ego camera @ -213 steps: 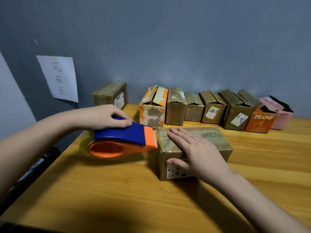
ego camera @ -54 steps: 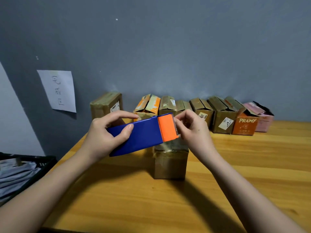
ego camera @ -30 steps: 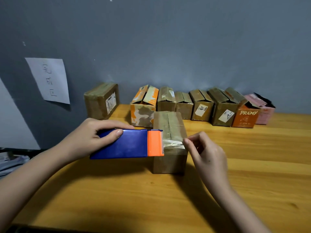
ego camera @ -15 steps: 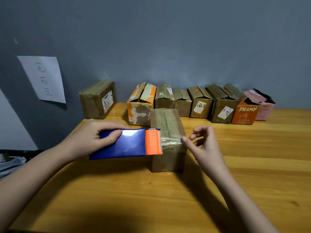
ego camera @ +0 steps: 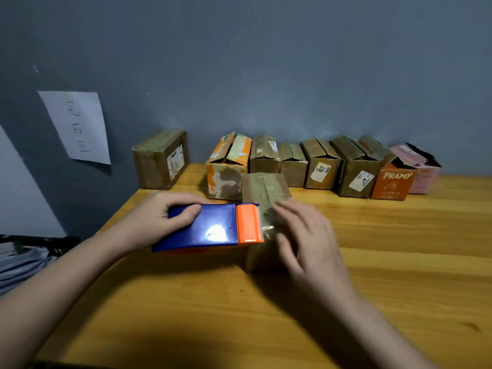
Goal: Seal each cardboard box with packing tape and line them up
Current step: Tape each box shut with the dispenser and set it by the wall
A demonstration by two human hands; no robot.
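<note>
Head view of a yellow wooden tabletop (ego camera: 399,249) against a grey wall (ego camera: 266,62). The left hand (ego camera: 159,219) grips the blue and orange plastic tape dispenser (ego camera: 210,227), fingers curled over its far edge and thumb on its blue top; the orange cutter end touches the near part of the brown cardboard box being sealed (ego camera: 263,190). This box stands on the tabletop in front of the row, its top seam running away from the viewer. The right hand (ego camera: 306,235), blurred, lies with straight, spread fingers on the box's near top, pressing there and gripping nothing. Behind stands a row of 7 small boxes (ego camera: 322,166) along the wall, several with flaps raised, ending in an orange box marked PRAMY (ego camera: 391,182) and a pink box (ego camera: 423,174). A separate taped brown box (ego camera: 159,161) stands left of the row, below a white paper sheet with handwriting (ego camera: 77,126) on the wall.
</note>
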